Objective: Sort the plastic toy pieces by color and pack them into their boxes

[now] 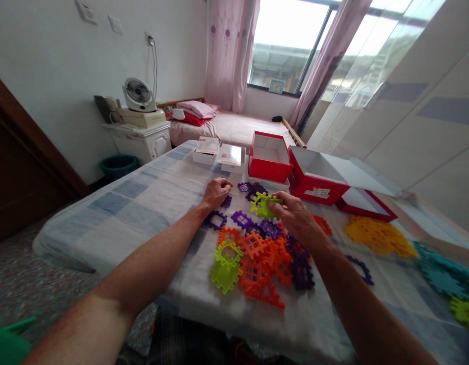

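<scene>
Forearms fill the bottom of the view, both reaching over the near edge of the table (116,213), which has a checked cloth on it.

My right hand (295,215) is curled shut around a green piece (262,205), thumb and fingers pinching it just above the pile. My left hand (216,192) rests knuckles-up on the cloth, fingers bent over a purple piece (227,201); can't tell if it actually grips it or just touches it.

Landmark: the orange pile (263,261), mid-table between my arms.
- Green piece in hand: at the far edge of the pile.
- Two more green pieces (226,266): at the pile's left side, touching it.
- Loose purple pieces (242,219): just beyond the pile, between my hands; a darker purple clump (302,271) is at its right side, partly under my right forearm.
- Yellow heap (379,235): well to the right of the pile.
- Teal heap (445,274): further right, at the frame edge.
- Open red box (269,158): beyond the pile; a second red box (314,182) sits just beside it on the right.
- Two small white boxes (219,152): beyond the pile to the left, near the far table edge.
- Bed (234,126) and fan (139,95): well behind the table.
</scene>
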Demonstrator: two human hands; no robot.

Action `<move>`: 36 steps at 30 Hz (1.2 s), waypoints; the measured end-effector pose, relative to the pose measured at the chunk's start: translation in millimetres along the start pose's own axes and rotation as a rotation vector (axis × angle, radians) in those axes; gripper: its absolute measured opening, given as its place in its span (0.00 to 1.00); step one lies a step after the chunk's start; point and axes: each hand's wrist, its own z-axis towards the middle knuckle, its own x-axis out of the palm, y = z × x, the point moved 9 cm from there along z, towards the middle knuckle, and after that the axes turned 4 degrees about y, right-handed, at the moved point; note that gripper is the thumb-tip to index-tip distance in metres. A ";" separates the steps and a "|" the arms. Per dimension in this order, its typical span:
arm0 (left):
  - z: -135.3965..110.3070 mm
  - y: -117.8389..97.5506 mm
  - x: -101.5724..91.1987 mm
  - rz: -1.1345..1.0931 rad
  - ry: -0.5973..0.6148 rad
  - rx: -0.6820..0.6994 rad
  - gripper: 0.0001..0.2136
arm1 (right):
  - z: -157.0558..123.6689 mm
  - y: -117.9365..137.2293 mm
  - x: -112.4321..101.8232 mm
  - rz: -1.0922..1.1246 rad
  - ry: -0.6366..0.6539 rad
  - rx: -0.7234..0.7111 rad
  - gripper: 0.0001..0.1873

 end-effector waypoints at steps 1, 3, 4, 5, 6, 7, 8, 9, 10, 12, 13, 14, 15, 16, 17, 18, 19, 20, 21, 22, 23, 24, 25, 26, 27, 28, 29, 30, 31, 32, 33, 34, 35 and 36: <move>0.1 0.0 0.4 0.001 0.002 0.000 0.12 | -9.3 8.7 2.2 0.033 0.053 -0.029 0.11; 0.2 -0.3 1.0 0.004 0.006 0.001 0.12 | -30.7 28.3 12.5 0.034 0.146 -0.086 0.10; 0.1 -0.7 1.1 0.008 0.007 0.002 0.12 | -42.3 39.3 20.3 0.019 0.187 -0.126 0.08; 0.0 -1.2 1.0 0.012 0.008 0.004 0.12 | -53.9 50.7 30.0 0.004 0.230 -0.174 0.06; -0.1 -1.8 0.9 0.016 0.009 0.006 0.12 | -65.5 61.5 41.5 -0.010 0.284 -0.226 0.04; -0.3 -2.3 0.8 0.021 0.011 0.007 0.12 | -76.4 70.5 53.4 -0.027 0.338 -0.273 0.03; -0.5 -2.8 0.7 0.027 0.013 0.008 0.12 | -85.7 76.7 64.2 -0.050 0.379 -0.305 0.02; -0.6 -3.1 0.7 0.032 0.015 0.009 0.12 | -92.6 79.5 73.1 -0.081 0.401 -0.318 0.02; -0.7 -3.3 0.7 0.037 0.016 0.009 0.12 | -97.2 79.8 79.5 -0.113 0.404 -0.319 0.02; -0.6 -3.4 1.1 0.046 0.019 0.012 0.12 | -101.5 76.8 87.1 -0.163 0.386 -0.321 0.03; -0.6 -3.3 1.4 0.050 0.019 0.013 0.12 | -102.5 75.2 89.3 -0.177 0.378 -0.332 0.04; -0.5 -3.0 1.6 0.053 0.019 0.014 0.12 | -103.1 73.8 91.0 -0.185 0.376 -0.347 0.05; -0.4 -2.7 1.8 0.055 0.019 0.013 0.12 | -103.3 72.4 92.2 -0.192 0.374 -0.361 0.07; -0.4 -2.3 1.9 0.058 0.019 0.012 0.12 | -103.2 71.1 92.8 -0.200 0.373 -0.370 0.09; -0.3 -1.9 2.1 0.060 0.019 0.010 0.12 | -102.9 69.9 93.3 -0.211 0.373 -0.373 0.11; -0.2 -1.7 2.3 0.062 0.020 0.009 0.12 | -102.5 69.1 93.5 -0.223 0.371 -0.373 0.13; -0.1 -1.6 2.5 0.063 0.022 0.010 0.12 | -102.1 68.8 93.3 -0.237 0.366 -0.370 0.14; 0.0 -1.6 2.6 0.065 0.023 0.010 0.12 | -101.7 68.6 92.8 -0.253 0.358 -0.366 0.14; 0.1 -1.7 2.6 0.068 0.024 0.011 0.12 | -101.2 68.6 92.3 -0.271 0.352 -0.361 0.14; 0.2 -1.8 2.6 0.070 0.024 0.012 0.12 | -100.8 68.5 91.7 -0.289 0.346 -0.355 0.14; 0.2 -1.9 2.6 0.072 0.025 0.013 0.12 | -100.3 68.2 91.2 -0.305 0.343 -0.350 0.14; 0.2 -2.1 2.6 0.074 0.025 0.015 0.12 | -99.9 67.5 90.9 -0.316 0.344 -0.346 0.13; 0.1 -2.4 2.7 0.075 0.026 0.017 0.12 | -99.5 66.5 90.7 -0.321 0.347 -0.342 0.13; 0.0 -2.6 2.7 0.075 0.027 0.019 0.12 | -99.0 65.3 90.3 -0.316 0.348 -0.339 0.13; -0.2 -2.9 2.8 0.075 0.027 0.021 0.12 | -98.7 64.2 89.8 -0.305 0.348 -0.339 0.13; -0.3 -3.2 2.9 0.073 0.028 0.023 0.12 | -98.4 63.1 89.1 -0.289 0.345 -0.341 0.13; -0.5 -3.3 3.0 0.072 0.029 0.024 0.12 | -98.3 62.3 88.3 -0.270 0.338 -0.346 0.13; -0.6 -3.4 3.1 0.071 0.030 0.024 0.12 | -98.3 62.0 87.2 -0.251 0.331 -0.355 0.14; -0.7 -3.5 3.2 0.070 0.032 0.024 0.12 | -98.5 62.1 86.0 -0.231 0.323 -0.364 0.14; -0.8 -3.4 3.2 0.070 0.033 0.023 0.12 | -98.4 62.2 84.5 -0.214 0.314 -0.372 0.14; -0.8 -3.2 3.3 0.070 0.034 0.021 0.12 | -98.1 62.3 82.2 -0.196 0.301 -0.374 0.14; -0.8 -2.9 3.3 0.070 0.035 0.020 0.12 | -97.3 62.1 78.9 -0.175 0.283 -0.371 0.14; -0.7 -2.6 3.3 0.071 0.035 0.019 0.12 | -95.8 61.2 74.6 -0.143 0.263 -0.359 0.13; -0.6 -2.2 3.4 0.070 0.036 0.019 0.12 | -93.6 59.2 68.7 -0.098 0.233 -0.336 0.13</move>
